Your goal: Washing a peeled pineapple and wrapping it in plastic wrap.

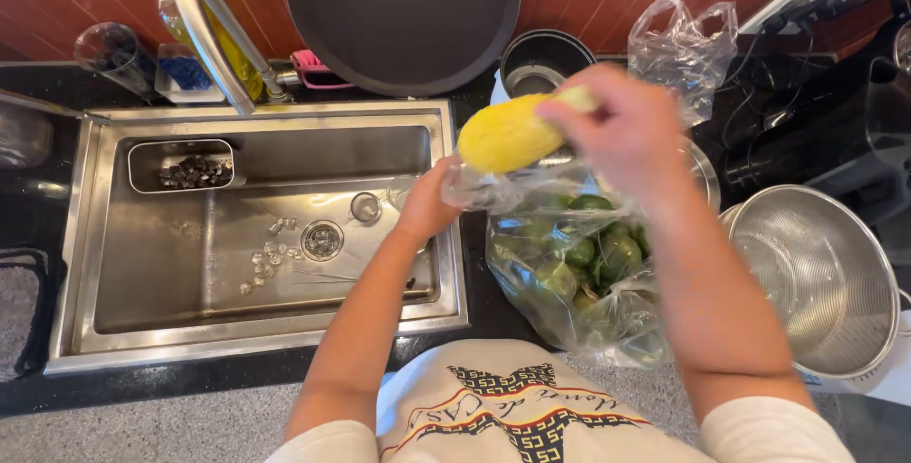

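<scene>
Right hand (631,131) grips a yellow corn cob (508,133) by its pale end, held above the clear plastic bag (569,311) of green vegetables on the black bench (493,306). Left hand (429,202) pinches the bag's mouth beside the steel sink (266,226); a steel colander (816,273) sits right.

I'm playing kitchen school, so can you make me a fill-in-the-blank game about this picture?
1. The right hand holds a yellow ear of ____.
2. The left hand pinches the edge of a clear plastic ____ full of green vegetables.
3. The steel sink lies to the person's ____.
4. The empty steel colander sits on the person's ____ side.

Missing words: corn; bag; left; right
</scene>
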